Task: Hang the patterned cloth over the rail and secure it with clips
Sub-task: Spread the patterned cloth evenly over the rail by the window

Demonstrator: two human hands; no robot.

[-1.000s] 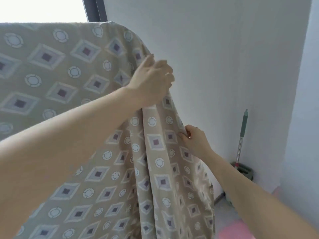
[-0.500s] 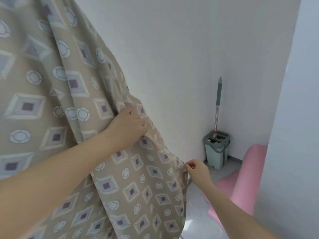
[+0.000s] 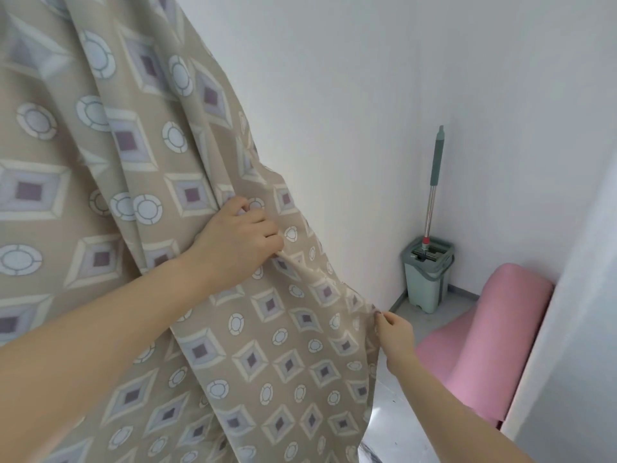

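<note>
The patterned cloth (image 3: 110, 155) is beige with purple diamonds and pale circles. It hangs down from above the frame and fills the left half of the view in long folds. My left hand (image 3: 238, 242) grips a bunched fold of it at mid height. Lower and further right, my right hand (image 3: 394, 332) pinches the cloth's right edge between thumb and fingers. The rail and any clips are out of view.
A white wall stands right behind the cloth. In the corner a green mop bucket (image 3: 429, 279) holds a mop with a grey-green handle (image 3: 435, 172). A pink rolled mat (image 3: 494, 332) lies on the pale floor, beside a white panel (image 3: 574, 295) at the right.
The view has tilted down, so the cloth's top has left the frame. Both hands have slid down the cloth's right side, still gripping it.
</note>
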